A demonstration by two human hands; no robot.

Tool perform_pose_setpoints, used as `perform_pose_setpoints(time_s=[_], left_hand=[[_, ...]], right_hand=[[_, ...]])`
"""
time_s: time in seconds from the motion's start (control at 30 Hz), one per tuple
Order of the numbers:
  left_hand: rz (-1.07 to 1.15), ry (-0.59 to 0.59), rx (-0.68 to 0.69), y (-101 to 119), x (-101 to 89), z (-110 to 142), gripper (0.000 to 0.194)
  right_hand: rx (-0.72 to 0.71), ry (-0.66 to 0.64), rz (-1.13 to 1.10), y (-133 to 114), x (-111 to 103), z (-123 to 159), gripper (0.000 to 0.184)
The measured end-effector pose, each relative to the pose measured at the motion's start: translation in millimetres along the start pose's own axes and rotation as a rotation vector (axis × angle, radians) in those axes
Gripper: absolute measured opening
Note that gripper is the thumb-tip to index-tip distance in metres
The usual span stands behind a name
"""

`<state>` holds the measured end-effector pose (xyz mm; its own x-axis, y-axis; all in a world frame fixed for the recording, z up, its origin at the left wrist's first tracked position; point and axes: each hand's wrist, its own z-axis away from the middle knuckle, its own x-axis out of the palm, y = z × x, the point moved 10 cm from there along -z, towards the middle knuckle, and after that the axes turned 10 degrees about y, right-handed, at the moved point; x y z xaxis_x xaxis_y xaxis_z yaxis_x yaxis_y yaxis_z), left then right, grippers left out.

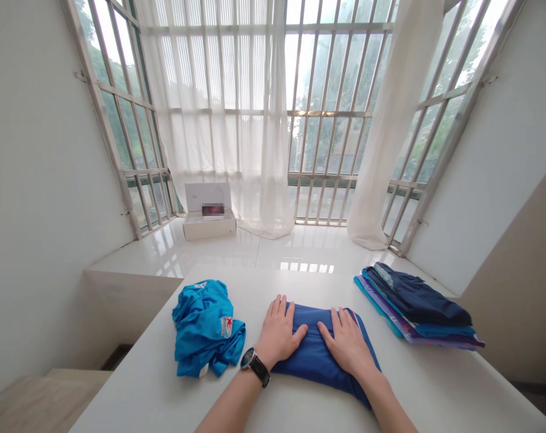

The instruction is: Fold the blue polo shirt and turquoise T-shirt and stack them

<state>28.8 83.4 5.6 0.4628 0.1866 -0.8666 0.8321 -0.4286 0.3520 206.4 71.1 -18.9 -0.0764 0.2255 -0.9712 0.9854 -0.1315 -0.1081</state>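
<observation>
Navy folded garment (311,358) lies mid-desk (138,385), between a crumpled bright-blue shirt (201,334) near the left edge and a folded stack (420,297) by the right edge. My left hand (277,334) and right hand (346,344) rest on it palm-down, open, fingers slightly spread, gripping nothing. Looks like a flattening press; any shift from here would call for light, even contact to keep the folds square.

Both bare hands, left (279,331) and right (347,344), palms down upon a folded dark-blue fabric garment (315,349); a crumpled bright-blue cloth garment (205,328) lies to the left, a stack of folded blue and purple clothes (420,304) to the right.
</observation>
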Motion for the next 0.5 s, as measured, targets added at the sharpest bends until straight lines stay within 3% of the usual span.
perform_pose_setpoints(time_s=[0.5], left_hand=[[-0.041,-0.003,0.013,-0.6,1.2,0.3,0.075]], right_hand=[[0.008,-0.049,0.030,-0.6,-1.8,0.0,0.076]])
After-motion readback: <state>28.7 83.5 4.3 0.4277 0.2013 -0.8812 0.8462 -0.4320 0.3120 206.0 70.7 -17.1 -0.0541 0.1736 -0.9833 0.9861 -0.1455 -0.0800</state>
